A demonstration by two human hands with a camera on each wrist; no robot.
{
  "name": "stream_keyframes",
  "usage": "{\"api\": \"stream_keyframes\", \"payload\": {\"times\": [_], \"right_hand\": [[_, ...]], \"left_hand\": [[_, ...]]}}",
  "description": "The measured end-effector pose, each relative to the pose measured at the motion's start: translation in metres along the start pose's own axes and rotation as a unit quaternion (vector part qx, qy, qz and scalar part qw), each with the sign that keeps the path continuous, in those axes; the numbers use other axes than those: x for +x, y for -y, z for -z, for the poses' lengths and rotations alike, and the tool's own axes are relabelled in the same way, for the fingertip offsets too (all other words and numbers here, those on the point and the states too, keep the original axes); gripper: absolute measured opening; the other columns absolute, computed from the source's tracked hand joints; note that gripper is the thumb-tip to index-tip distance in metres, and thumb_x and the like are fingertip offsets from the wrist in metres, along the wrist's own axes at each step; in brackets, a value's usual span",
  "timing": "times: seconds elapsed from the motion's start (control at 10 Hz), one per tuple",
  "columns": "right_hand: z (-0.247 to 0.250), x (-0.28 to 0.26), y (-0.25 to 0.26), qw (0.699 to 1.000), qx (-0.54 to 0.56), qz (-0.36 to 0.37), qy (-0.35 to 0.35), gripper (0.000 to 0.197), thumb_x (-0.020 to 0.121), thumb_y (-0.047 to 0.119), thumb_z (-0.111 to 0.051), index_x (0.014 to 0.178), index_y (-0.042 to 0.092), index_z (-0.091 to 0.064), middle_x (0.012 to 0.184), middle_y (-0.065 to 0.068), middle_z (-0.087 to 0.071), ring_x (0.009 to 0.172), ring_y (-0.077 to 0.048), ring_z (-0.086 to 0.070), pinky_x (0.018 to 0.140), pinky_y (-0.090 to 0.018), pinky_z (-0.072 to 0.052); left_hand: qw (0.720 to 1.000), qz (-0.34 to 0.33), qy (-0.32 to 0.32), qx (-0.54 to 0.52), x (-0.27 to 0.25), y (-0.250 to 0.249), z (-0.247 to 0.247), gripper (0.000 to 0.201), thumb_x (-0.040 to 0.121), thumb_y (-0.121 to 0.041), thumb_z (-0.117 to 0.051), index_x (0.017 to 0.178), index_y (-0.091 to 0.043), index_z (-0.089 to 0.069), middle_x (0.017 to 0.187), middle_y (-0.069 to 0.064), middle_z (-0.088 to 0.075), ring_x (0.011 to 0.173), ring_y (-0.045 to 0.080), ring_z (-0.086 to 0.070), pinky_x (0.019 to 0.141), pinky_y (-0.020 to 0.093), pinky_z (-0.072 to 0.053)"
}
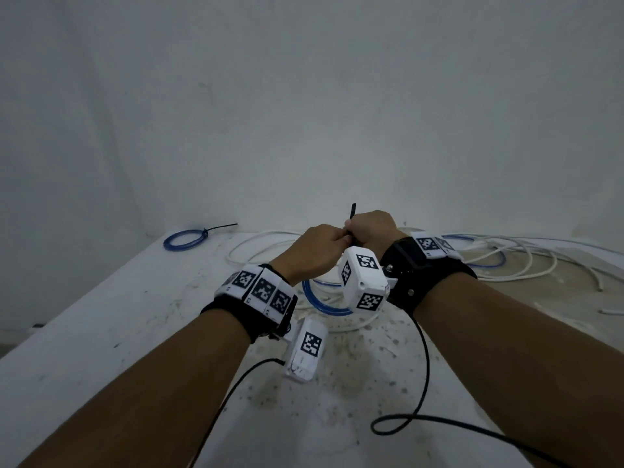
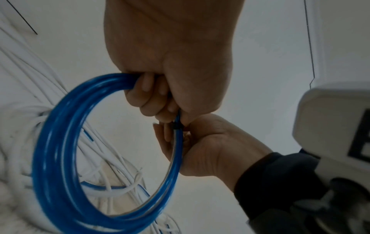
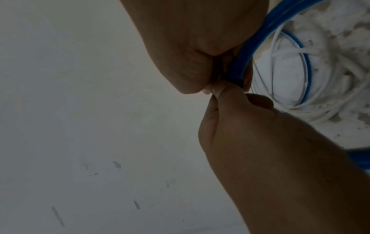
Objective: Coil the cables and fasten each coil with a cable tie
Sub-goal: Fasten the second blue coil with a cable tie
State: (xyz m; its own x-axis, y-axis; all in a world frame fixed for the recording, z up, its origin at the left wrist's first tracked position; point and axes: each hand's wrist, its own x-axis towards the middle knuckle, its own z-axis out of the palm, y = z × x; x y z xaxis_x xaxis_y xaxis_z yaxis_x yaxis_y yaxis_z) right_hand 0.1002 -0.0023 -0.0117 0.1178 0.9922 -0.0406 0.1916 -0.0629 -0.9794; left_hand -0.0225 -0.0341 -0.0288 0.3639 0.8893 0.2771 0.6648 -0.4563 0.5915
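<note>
Both hands meet above the middle of the white table (image 1: 101, 332). My left hand (image 1: 332, 244) grips the top of a blue cable coil (image 1: 322, 304) that hangs below it. In the left wrist view its fingers (image 2: 148, 95) curl round the coil (image 2: 60, 142). My right hand (image 1: 359, 233) pinches a black cable tie (image 1: 353, 214), whose tail points up between the hands. The tie's head (image 2: 177, 126) sits on the coil, right between the two hands. From the right wrist the tie head (image 3: 239, 82) wraps the blue coil (image 3: 246, 52).
A tied blue coil (image 1: 184, 239) lies at the table's far left corner. Loose white cables (image 1: 506, 258) and a blue cable (image 1: 493, 263) sprawl over the far right. Black wires (image 1: 422, 383) trail from the wrist cameras. A pale wall (image 1: 304, 96) stands close behind.
</note>
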Motion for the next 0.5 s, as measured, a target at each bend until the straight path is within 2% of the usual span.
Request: {"api": "stream_keyframes", "payload": {"times": [0.1, 0.2, 0.3, 0.4, 0.5], "right_hand": [[0.003, -0.006, -0.004, 0.984, -0.161, 0.053, 0.046, 0.024, 0.098, 0.014, -0.049, 0.103, 0.001, -0.069, 0.105, -0.014, -0.069, 0.094, -0.027, -0.066, 0.066, -0.023, -0.041], [-0.005, -0.009, -0.013, 0.974, -0.223, 0.028, -0.003, 0.023, 0.094, 0.013, -0.055, 0.103, 0.000, -0.071, 0.102, -0.016, -0.071, 0.096, -0.030, -0.067, 0.068, -0.027, -0.038], [-0.010, -0.005, -0.018, 0.975, -0.219, 0.022, 0.012, 0.021, 0.094, 0.012, -0.056, 0.102, 0.000, -0.071, 0.104, -0.016, -0.071, 0.097, -0.030, -0.067, 0.068, -0.026, -0.037], [-0.018, -0.011, -0.017, 0.992, -0.122, 0.008, 0.010, 0.019, 0.096, 0.016, -0.054, 0.100, 0.006, -0.071, 0.100, -0.011, -0.070, 0.091, -0.028, -0.066, 0.069, -0.026, -0.045], [-0.019, -0.012, -0.010, 0.994, 0.089, 0.036, 0.059, 0.024, 0.100, 0.021, -0.054, 0.084, 0.006, -0.064, 0.087, -0.017, -0.066, 0.074, -0.027, -0.065, 0.064, -0.032, -0.056]], "left_hand": [[0.997, -0.036, 0.024, 0.060, -0.002, 0.001, -0.003, 0.033, 0.092, -0.030, -0.043, 0.059, -0.025, -0.038, 0.059, 0.004, -0.049, 0.058, 0.022, -0.045, 0.058, 0.033, -0.033], [0.992, -0.041, 0.046, 0.107, -0.009, 0.002, -0.009, 0.020, 0.077, -0.030, -0.043, 0.060, -0.021, -0.037, 0.057, -0.003, -0.043, 0.057, 0.020, -0.042, 0.056, 0.030, -0.033], [0.992, -0.042, 0.045, 0.110, -0.014, 0.013, -0.016, 0.020, 0.079, -0.031, -0.043, 0.060, -0.025, -0.036, 0.057, -0.007, -0.042, 0.054, 0.013, -0.040, 0.057, 0.029, -0.033], [0.998, -0.020, 0.025, 0.061, -0.017, 0.015, -0.007, 0.033, 0.099, -0.027, -0.043, 0.068, -0.019, -0.051, 0.066, 0.002, -0.057, 0.061, 0.018, -0.051, 0.062, 0.035, -0.041], [0.999, 0.020, -0.018, -0.023, -0.016, 0.009, 0.020, 0.041, 0.102, -0.020, -0.043, 0.063, -0.018, -0.054, 0.059, -0.003, -0.053, 0.050, 0.004, -0.046, 0.055, 0.028, -0.035]]}}
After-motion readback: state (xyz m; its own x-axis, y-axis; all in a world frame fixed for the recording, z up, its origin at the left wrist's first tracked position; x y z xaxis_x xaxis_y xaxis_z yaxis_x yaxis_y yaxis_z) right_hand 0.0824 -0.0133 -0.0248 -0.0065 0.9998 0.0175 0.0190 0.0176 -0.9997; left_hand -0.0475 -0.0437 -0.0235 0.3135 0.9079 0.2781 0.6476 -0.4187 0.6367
